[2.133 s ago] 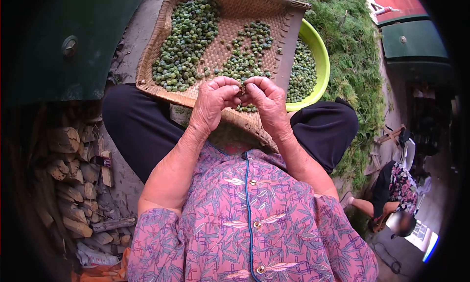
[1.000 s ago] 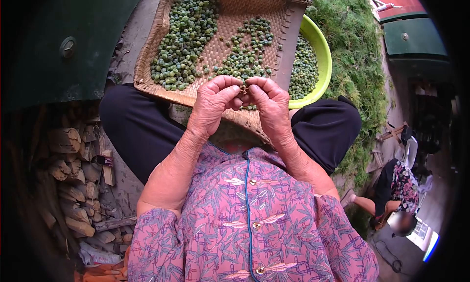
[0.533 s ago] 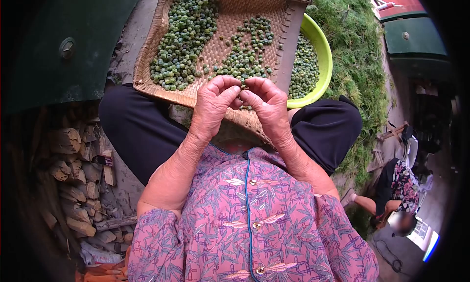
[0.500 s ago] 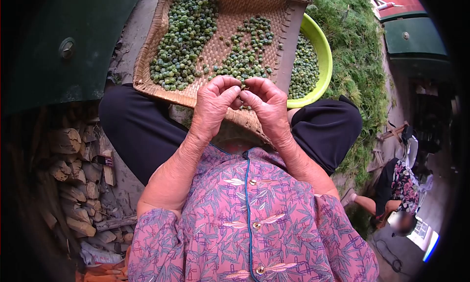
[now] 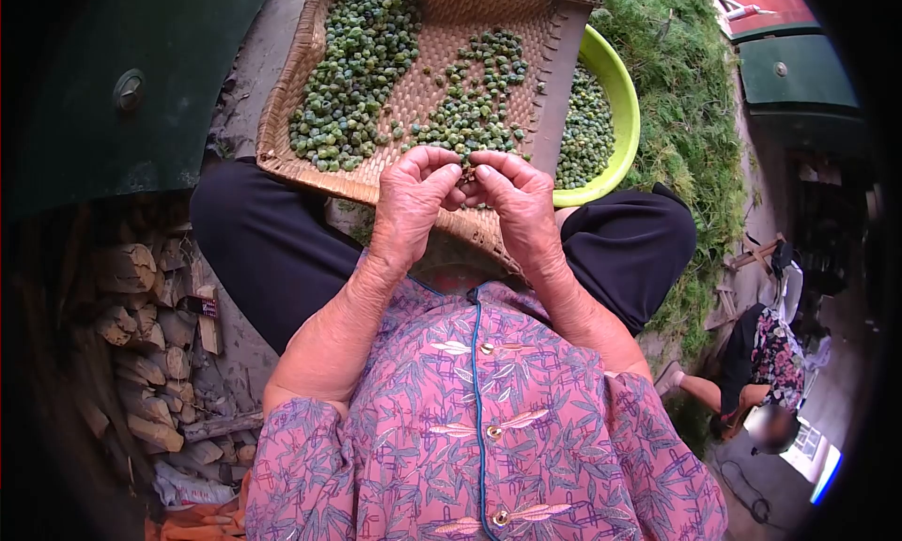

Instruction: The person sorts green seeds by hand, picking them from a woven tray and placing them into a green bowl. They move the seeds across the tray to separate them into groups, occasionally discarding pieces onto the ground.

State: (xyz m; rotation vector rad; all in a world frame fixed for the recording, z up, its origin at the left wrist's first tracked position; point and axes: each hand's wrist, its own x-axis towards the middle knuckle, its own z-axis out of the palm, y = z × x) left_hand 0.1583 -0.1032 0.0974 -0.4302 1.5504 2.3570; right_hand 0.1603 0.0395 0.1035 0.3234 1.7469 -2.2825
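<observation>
Over the near edge of a woven basket (image 5: 470, 10), my left hand (image 5: 411, 203) and my right hand (image 5: 520, 198) meet at the fingertips. Thumb and forefinger of each are closed in a pinch. Between them shows a small green fruit (image 5: 467, 172), brownish in part and mostly hidden by the fingers. Beyond the hands, a loose spread of small round green fruits (image 5: 474, 104) lies in the basket. A thicker heap of green fruits (image 5: 357, 81) fills its left side.
A lime-green basin (image 5: 625, 109) with more green fruits (image 5: 583, 132) stands right of the basket, partly under its edge. Feathery green plants (image 5: 672, 90) lie farther right. Split firewood (image 5: 150, 353) is stacked at left. Another person (image 5: 770, 372) sits at lower right.
My right thumb has drawn slightly away from the left thumb, opening a small gap where brownish bits now show. Both hands otherwise stay in place.
</observation>
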